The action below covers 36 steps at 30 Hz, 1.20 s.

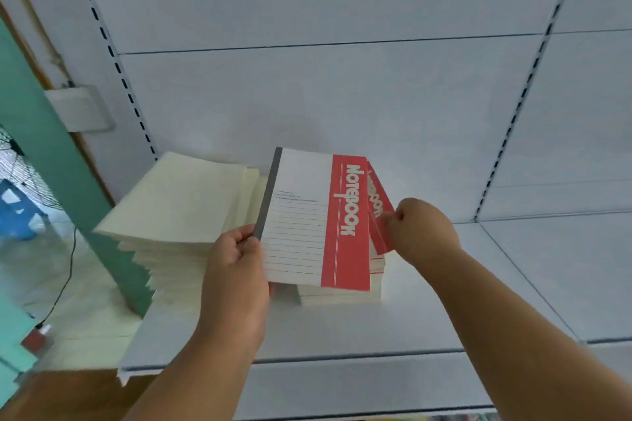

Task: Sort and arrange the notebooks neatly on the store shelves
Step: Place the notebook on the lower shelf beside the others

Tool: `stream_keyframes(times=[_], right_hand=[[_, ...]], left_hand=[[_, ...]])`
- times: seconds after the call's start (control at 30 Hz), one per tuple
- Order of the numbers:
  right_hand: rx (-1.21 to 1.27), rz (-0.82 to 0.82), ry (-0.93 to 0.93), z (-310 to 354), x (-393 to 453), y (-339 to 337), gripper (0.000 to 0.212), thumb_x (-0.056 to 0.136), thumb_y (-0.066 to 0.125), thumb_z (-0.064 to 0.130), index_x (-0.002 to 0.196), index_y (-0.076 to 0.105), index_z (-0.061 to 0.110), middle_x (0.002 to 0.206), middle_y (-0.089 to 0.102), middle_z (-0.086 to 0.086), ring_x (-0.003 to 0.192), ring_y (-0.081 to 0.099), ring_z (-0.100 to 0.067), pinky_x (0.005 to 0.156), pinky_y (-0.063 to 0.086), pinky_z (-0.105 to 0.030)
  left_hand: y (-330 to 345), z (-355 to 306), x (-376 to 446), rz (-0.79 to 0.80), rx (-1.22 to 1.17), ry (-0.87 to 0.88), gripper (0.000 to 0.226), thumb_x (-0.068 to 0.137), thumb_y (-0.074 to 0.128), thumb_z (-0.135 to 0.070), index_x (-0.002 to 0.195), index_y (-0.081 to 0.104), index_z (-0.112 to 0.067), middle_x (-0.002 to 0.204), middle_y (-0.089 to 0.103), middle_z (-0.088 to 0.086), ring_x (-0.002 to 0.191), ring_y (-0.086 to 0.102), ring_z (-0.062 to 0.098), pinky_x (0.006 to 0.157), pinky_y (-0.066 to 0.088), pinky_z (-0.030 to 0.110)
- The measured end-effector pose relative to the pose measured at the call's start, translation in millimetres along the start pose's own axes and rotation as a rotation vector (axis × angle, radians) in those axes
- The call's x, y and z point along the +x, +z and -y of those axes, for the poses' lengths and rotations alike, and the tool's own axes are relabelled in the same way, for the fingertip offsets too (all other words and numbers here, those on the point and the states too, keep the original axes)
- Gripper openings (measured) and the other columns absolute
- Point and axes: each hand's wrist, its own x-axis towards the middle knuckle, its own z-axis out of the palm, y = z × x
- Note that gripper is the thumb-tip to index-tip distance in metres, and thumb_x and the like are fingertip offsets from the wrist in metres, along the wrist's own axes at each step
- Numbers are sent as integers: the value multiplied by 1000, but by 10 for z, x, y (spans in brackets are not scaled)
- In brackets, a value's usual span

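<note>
Here the white metal store shelf [444, 284] carries a tall, slightly ragged stack of cream plain-backed notebooks [178, 202] at its left end and, beside it, a shorter pile of red-and-white notebooks [342, 294]. The left hand [236, 260] pinches the top red-and-white lined notebook [307, 215] by its grey spine; the right hand [424, 232] pinches another red cover [379, 212] beneath. Sorting looks partly done, with most of the shelf unfilled.
</note>
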Motion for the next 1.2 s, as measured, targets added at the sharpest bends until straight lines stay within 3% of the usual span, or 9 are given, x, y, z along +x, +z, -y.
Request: stream_keyframes(times=[0.07, 0.17, 0.3, 0.37, 0.43, 0.53, 0.67, 0.93, 1.2], right_hand=[[397, -46, 7, -7, -120, -94, 32, 105, 47, 35, 85, 53, 11, 73, 66, -3, 55, 57, -14, 49, 40, -26], [1016, 96, 12, -63, -388, -215, 23, 107, 46, 25, 97, 61, 10, 80, 71, -10, 63, 55, -22, 50, 40, -28], [1287, 283, 46, -364, -673, -463, 48, 109, 34, 36, 107, 71, 5, 85, 72, -16, 64, 64, -27, 56, 54, -31], [1277, 218, 135, -642, -692, -681, 55, 106, 32, 47, 107, 71, 8, 85, 76, -11, 65, 71, -22, 58, 55, -30], [1217, 46, 164, -1012, -670, -968, 46, 103, 43, 45, 101, 70, 7, 81, 77, -7, 65, 73, -17, 61, 55, -29], [1166, -202, 187, -1664, -662, -1438, 27, 100, 57, 33, 102, 71, 10, 99, 77, -16, 79, 76, -28, 78, 59, -45], [1158, -423, 270, -2543, -749, -1999, 20, 102, 57, 27, 100, 69, 11, 87, 78, -11, 72, 75, -29, 69, 61, -45], [1088, -519, 361, -4116, -613, -2971, 20, 105, 50, 29, 108, 64, 15, 89, 77, -7, 78, 76, -28, 64, 60, -39], [1029, -668, 509, -5701, -61, -3482, 17, 105, 50, 26, 112, 63, 18, 95, 78, -2, 84, 77, -24, 77, 61, -48]], left_hand=[[48, -62, -12, 6, -62, -22, 24, 101, 42, -13, 103, 62, -26, 89, 71, -3, 77, 65, 13, 57, 48, 26], [225, -124, -57, 65, -105, -49, 22, 102, 44, -17, 100, 63, -28, 91, 72, -6, 82, 67, 11, 63, 51, 28], [664, -119, -203, 337, 63, -39, 15, 102, 47, -27, 104, 62, -28, 100, 69, 1, 87, 65, 22, 63, 53, 28], [978, -62, -364, 461, 169, -7, 14, 103, 44, -25, 106, 58, -24, 101, 66, 5, 80, 61, 19, 57, 49, 23], [1344, 30, -603, 572, 240, 28, 13, 103, 43, -23, 101, 56, -22, 102, 66, 5, 78, 59, 18, 58, 48, 26], [1941, 144, -1089, 753, 305, 75, 15, 104, 41, -26, 100, 56, -25, 99, 67, -2, 82, 62, 13, 60, 51, 21], [2803, 217, -1755, 800, 272, 151, 20, 101, 45, -32, 91, 60, -24, 86, 68, -4, 80, 65, 15, 69, 58, 36], [4497, 332, -2709, 963, 267, 161, 20, 104, 39, -30, 96, 57, -27, 90, 66, -7, 79, 62, 9, 52, 44, 9], [6435, 755, -3122, 1085, 247, 108, 22, 103, 42, -34, 94, 58, -22, 88, 67, -5, 79, 65, 14, 52, 46, 12]])
